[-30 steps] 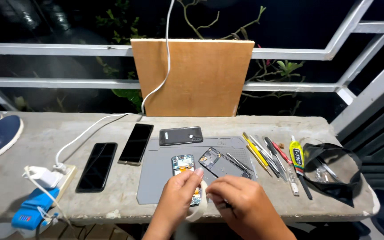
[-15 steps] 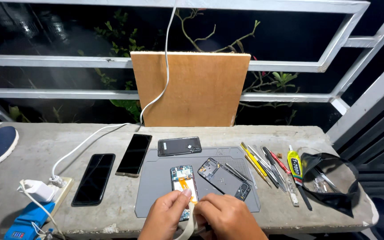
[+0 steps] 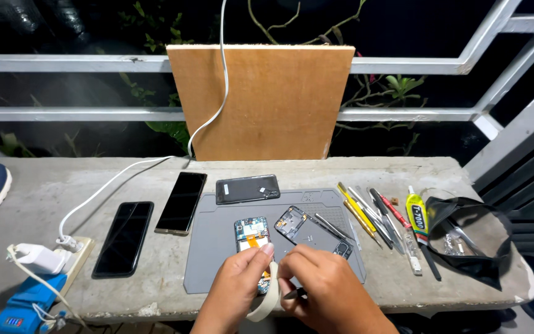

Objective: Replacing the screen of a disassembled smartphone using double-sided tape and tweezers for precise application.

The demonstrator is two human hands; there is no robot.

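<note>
Fingers of the left hand [image 3: 242, 281] are pinching a pale strip of tape [image 3: 267, 300] over the opened phone [image 3: 253, 244] lying at six o'clock on the grey mat [image 3: 211, 260]. At three o'clock the right hand [image 3: 322, 287] is curling around a thin tool. Judging by this, the phone's insides are showing; its dark back cover [image 3: 247, 188] is lying at twelve o'clock, with reassembly not yet done.

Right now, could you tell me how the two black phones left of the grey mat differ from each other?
The left phone lies nearer the bench's front edge, close to the white charger; the right phone lies further back, beside the grey mat. The right phone looks longer and slimmer and shows a pale rim along its near edge; the left phone looks all black. Both lie flat on the concrete, screens dark, tilted the same way.
</note>
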